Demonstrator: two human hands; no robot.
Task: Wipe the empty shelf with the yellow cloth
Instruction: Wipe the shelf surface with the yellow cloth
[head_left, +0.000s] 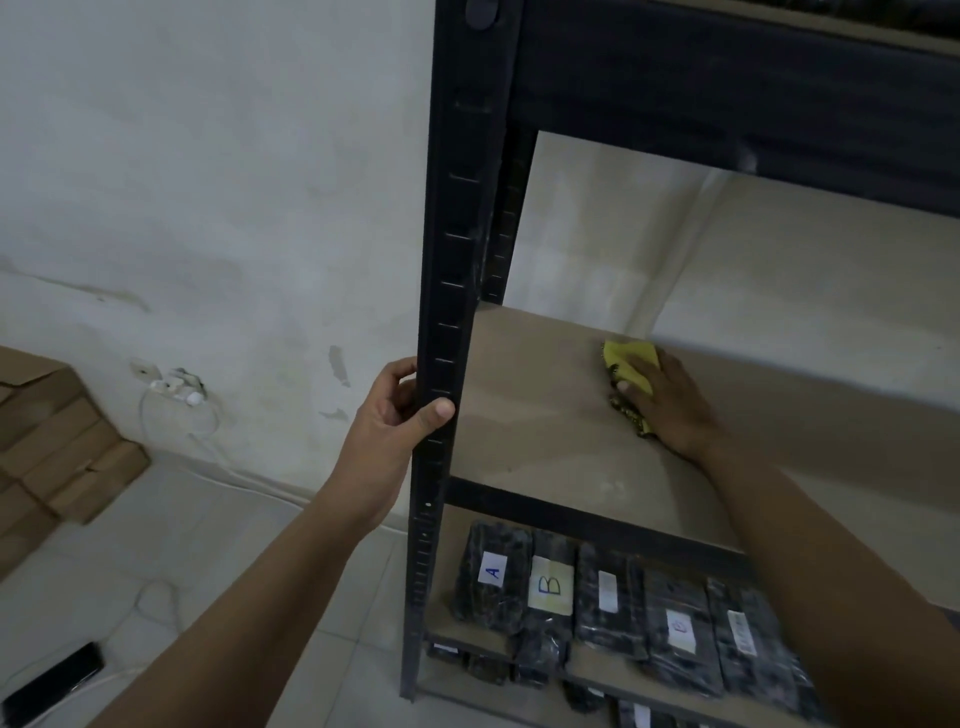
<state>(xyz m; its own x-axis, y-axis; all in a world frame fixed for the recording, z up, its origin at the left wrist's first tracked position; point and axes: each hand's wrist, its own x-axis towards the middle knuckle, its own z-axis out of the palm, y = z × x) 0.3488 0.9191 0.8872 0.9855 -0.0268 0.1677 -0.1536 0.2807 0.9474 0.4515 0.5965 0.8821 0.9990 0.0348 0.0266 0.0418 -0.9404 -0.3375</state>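
The empty shelf (530, 415) is a bare tan board in a black metal rack. A yellow cloth (627, 364) lies on it toward the back, near the middle. My right hand (670, 405) presses flat on the cloth, fingers spread over it, with a dark patterned edge of the cloth showing under the palm. My left hand (400, 410) is wrapped around the rack's black front left post (447, 312), thumb on the front face.
On the shelf below lie several dark wrapped packages (597, 597) with white labels, two marked A and B. Cardboard boxes (57, 441) are stacked at the left wall. A white charger and cable (182, 395) hang from a wall socket. A black phone (52, 680) lies on the floor.
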